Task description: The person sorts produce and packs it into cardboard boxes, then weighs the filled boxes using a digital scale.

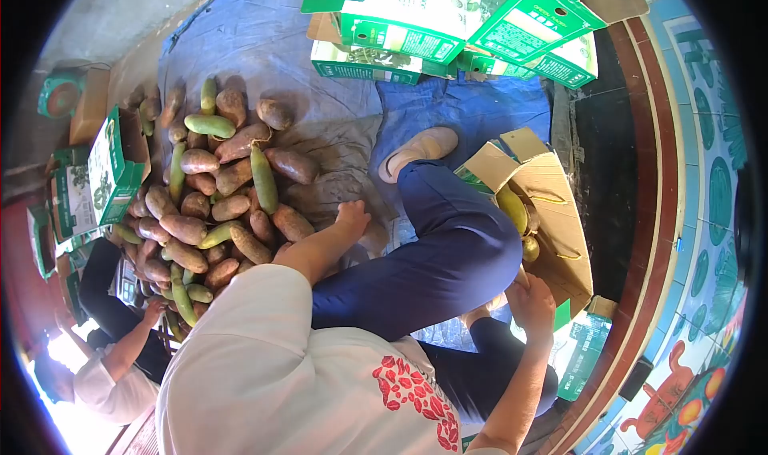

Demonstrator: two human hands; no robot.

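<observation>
Left hand laid beside tuber pile on tarp; right hand set at cardboard box rim; both grips unreadable.

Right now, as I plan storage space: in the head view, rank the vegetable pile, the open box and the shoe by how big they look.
1. vegetable pile, largest by far
2. open box, though the lens warps it towards the picture's edge
3. shoe, clearly smallest

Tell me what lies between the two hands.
Head view: the person's bent leg in blue trousers lies between the left hand at the vegetable pile and the right hand at the open carton.
</observation>
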